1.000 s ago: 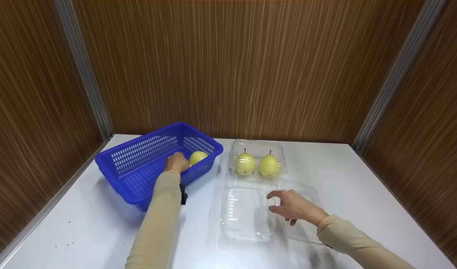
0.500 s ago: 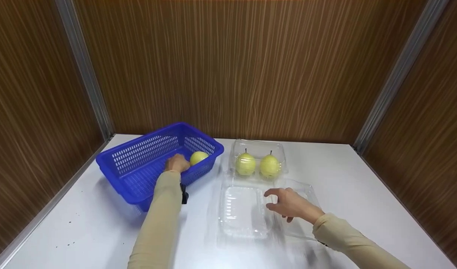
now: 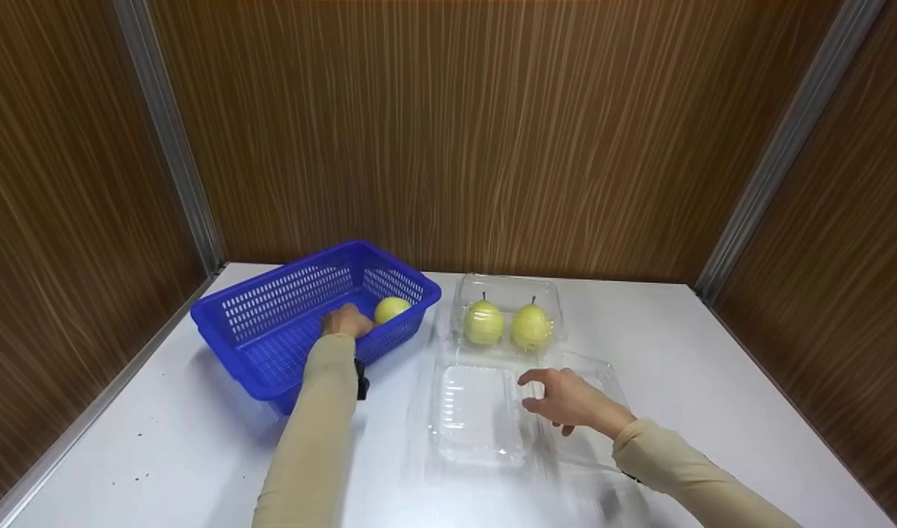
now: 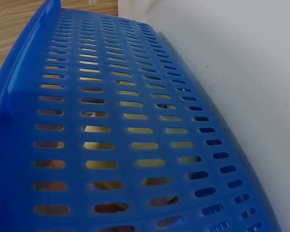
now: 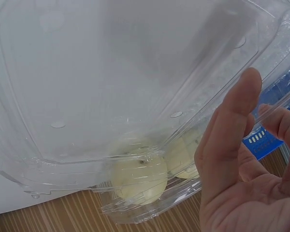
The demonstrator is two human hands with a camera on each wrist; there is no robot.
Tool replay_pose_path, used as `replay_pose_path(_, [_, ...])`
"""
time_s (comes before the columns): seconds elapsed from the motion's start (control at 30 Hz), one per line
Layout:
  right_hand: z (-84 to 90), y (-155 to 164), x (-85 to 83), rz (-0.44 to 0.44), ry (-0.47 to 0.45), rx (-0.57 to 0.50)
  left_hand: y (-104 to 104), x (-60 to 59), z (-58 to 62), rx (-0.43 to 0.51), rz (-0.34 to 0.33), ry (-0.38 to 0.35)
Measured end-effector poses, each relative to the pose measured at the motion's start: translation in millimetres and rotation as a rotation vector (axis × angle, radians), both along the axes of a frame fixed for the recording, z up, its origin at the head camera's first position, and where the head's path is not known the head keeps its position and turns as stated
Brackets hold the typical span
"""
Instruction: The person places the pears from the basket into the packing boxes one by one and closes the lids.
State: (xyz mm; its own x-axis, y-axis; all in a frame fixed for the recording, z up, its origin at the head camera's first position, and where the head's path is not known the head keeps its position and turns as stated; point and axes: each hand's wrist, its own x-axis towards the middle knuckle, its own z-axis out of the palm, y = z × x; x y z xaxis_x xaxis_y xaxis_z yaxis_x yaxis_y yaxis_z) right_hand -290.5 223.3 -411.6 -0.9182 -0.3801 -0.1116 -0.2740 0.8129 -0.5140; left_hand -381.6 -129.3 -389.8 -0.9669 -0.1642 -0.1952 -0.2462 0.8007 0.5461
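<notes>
right hand [image 3: 565, 402] shifted left | basket [image 3: 272, 345]: pear [image 3: 391, 309] | clamshell [image 3: 508, 290]: two pears

Looks like a staged recording booth rather than a home or shop: white table [image 3: 712, 367] boxed in by wood-grain wall panels [image 3: 455, 132] with metal corner strips [image 3: 166, 139] meeting its far corners, bare but for a few props.

Three pears are showing: one pear [image 3: 391, 309] is lying in the single blue basket [image 3: 272, 352], and two pears [image 3: 483, 323] [image 3: 531, 326] are sitting in a closed clear clamshell box [image 3: 507, 284]. A second clear clamshell [image 3: 477, 418] is lying open (so two clamshells altogether).
</notes>
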Motion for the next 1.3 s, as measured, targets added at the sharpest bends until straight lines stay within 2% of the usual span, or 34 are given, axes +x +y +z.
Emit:
replay_pose_path(0.07, [-0.5, -0.2, -0.1, 0.008, 0.007, -0.004, -0.9, 0.7, -0.7, -0.013, 0.011, 0.022])
replay_pose_path(0.2, [-0.5, -0.2, -0.3, 0.016, 0.014, -0.002, -0.6, 3.1, -1.8, 0.005, 0.089, 0.059])
replay_pose_path(0.33, [-0.7, 1.6, -0.7, 0.016, 0.015, -0.005, 2.2, 3.5, -2.1, -0.024, 0.137, 0.116])
replay_pose_path(0.43, [-0.1, 4.7, 0.1, 0.006, 0.011, -0.012, 4.8, 2.2, -2.3, -0.029, 0.126, 0.165])
replay_pose_path(0.7, [1.6, 8.6, 2.1, -0.043, -0.016, -0.001, 7.4, -0.7, -1.2, 0.05, 0.103, 0.261])
replay_pose_path(0.97, [2.6, 7.6, 4.0, -0.013, -0.009, -0.002, -0.6, 10.2, -1.0, 0.12, 0.051, 0.397])
replay_pose_path(1.3, [7.7, 7.9, 5.3, -0.012, 0.002, -0.007, -0.9, 18.8, 3.7, 0.194, 0.071, 0.446])
